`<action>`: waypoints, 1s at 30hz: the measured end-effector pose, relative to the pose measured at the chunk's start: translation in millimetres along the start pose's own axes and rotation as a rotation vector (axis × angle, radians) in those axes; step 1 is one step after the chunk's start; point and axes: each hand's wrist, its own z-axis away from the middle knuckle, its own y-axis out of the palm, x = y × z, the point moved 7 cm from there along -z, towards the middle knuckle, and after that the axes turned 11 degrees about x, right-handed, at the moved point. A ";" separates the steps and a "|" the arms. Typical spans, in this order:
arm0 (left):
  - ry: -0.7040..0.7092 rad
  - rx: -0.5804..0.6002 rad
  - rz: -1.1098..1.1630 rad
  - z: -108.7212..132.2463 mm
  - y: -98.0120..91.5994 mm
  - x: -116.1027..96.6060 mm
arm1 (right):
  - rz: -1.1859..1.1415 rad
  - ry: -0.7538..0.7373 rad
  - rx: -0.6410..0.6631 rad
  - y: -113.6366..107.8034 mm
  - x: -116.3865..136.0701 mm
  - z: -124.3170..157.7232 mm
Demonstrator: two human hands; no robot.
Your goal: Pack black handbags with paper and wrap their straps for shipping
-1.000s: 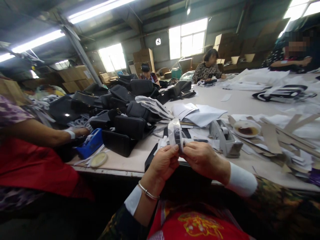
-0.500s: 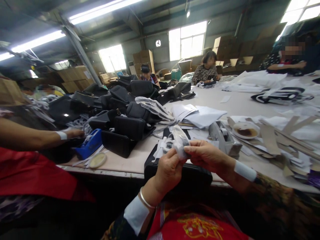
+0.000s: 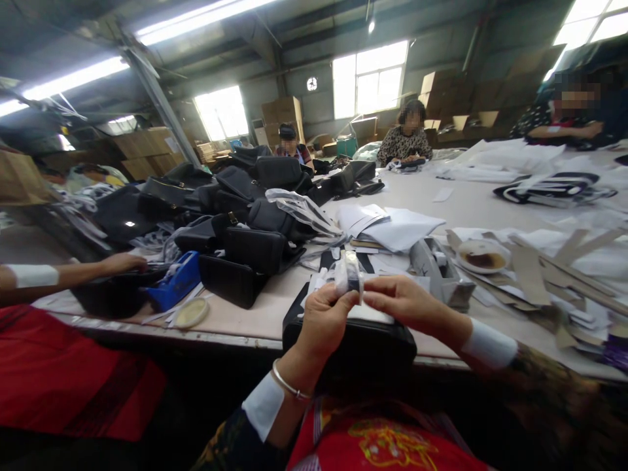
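My left hand [image 3: 326,320] is closed on a small plastic-wrapped piece [image 3: 350,278], its thumb pressed against the near side. The wrap is clear and whitish, with a dark band inside; I cannot make out its exact kind. At its right edge, my right hand [image 3: 409,302] has thumb and fingertips drawn together, seemingly pinching the film. Beneath both hands, a black bag [image 3: 348,347] lies at the table's near edge, with white material on top of it.
Black bags [image 3: 255,248] are heaped to the left, beside a blue tape dispenser [image 3: 179,281] and a round lid [image 3: 191,313]. A co-worker's hand [image 3: 122,263] is by the dispenser. White sheets [image 3: 387,226], a grey dispenser [image 3: 441,268] and cardboard strips [image 3: 530,268] lie ahead and right.
The wrapped piece has turned more upright in my left hand, and my right fingers have shifted slightly off its face. The co-worker's arm at left has drawn back leftward.
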 end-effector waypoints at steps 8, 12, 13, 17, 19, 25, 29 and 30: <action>0.139 0.193 -0.294 -3.0 0.1 -5.7 | -0.561 0.221 -0.023 -4.4 -16.8 -20.1; -0.328 0.294 0.350 -26.3 -3.1 21.7 | 0.172 0.003 -0.108 -10.1 1.4 -26.2; -0.405 0.284 0.459 -32.1 -2.4 26.0 | 0.384 -0.036 -0.131 -8.6 5.0 -26.1; -0.493 0.198 0.474 -54.2 -1.2 39.4 | 1.042 -0.078 -0.133 2.6 3.2 -25.7; -0.470 0.162 0.379 -59.3 -1.6 45.1 | 1.080 -0.099 -0.074 1.9 -3.4 -25.8; -0.109 0.125 -0.218 -52.6 -3.5 29.9 | -0.201 0.257 0.016 -33.8 -53.9 -32.1; 0.041 0.168 -0.488 -36.1 9.9 19.9 | -0.741 0.514 0.013 -25.9 -78.0 -35.0; 0.022 0.175 -0.484 -33.8 11.6 21.6 | -0.758 0.522 0.027 -23.5 -79.2 -36.6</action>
